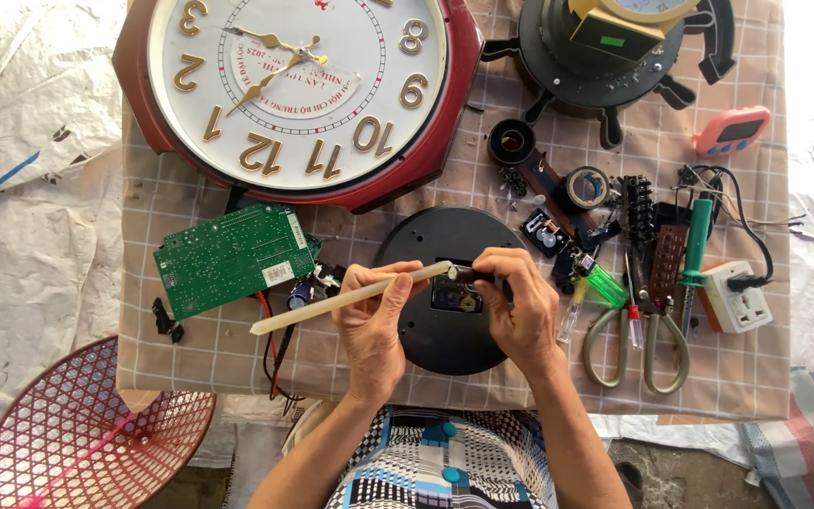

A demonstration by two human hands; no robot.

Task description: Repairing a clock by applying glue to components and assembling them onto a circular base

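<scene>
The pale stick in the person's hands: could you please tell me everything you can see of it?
The pale stick is a long, slim, cream-coloured rod, waxy or plastic-looking. It lies slanted, its lower end free over the checked cloth. The left hand grips its upper part; the right hand pinches a small dark piece at its tip, above the round black disc.

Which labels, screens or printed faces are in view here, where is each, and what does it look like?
Clock face: top left, round, white with gold numerals, dark red rim.
Sticker: on the green circuit board, small, white, rectangular.
Timer screen: top right, dark rectangle in a pink case.
Green label: top centre, small rectangle on a tan box.
</scene>
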